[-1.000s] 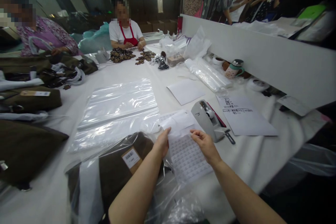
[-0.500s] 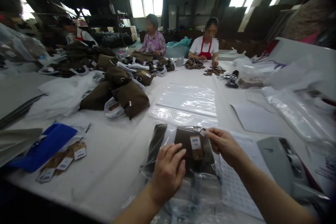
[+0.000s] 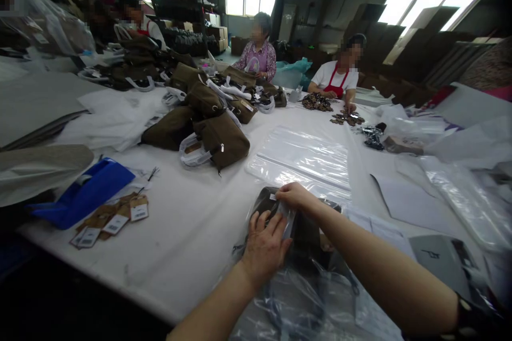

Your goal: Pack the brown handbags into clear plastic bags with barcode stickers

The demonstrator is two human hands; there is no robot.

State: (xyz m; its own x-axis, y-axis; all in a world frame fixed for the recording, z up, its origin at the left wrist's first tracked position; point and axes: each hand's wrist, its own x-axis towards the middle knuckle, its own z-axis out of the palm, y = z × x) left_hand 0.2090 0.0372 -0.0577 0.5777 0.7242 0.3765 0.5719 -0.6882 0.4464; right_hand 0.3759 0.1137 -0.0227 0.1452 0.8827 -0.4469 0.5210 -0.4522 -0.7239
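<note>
A dark brown bag (image 3: pixel 304 240) lies inside a clear plastic bag (image 3: pixel 296 298) at the table's near edge. My left hand (image 3: pixel 266 242) rests on the plastic with its fingers apart. Just above it, my right hand (image 3: pixel 294 197) pinches the far edge of the plastic, near a small white sticker (image 3: pixel 273 197). My right forearm crosses over the packed bag and partly hides its brown tag (image 3: pixel 326 242). Flat clear plastic bags (image 3: pixel 304 157) lie beyond my hands.
Brown bags (image 3: pixel 226 141) are piled on the left, with tags (image 3: pixel 116 224) and a blue object (image 3: pixel 90 189) nearer. Two people (image 3: pixel 258 56) (image 3: pixel 338 77) sit across the table. A grey device (image 3: pixel 436 261) stands at right.
My right hand has moved left along the plastic's far edge, from the right corner to near my left hand. The view has shifted, so the surroundings appear displaced. My left hand stays on the plastic.
</note>
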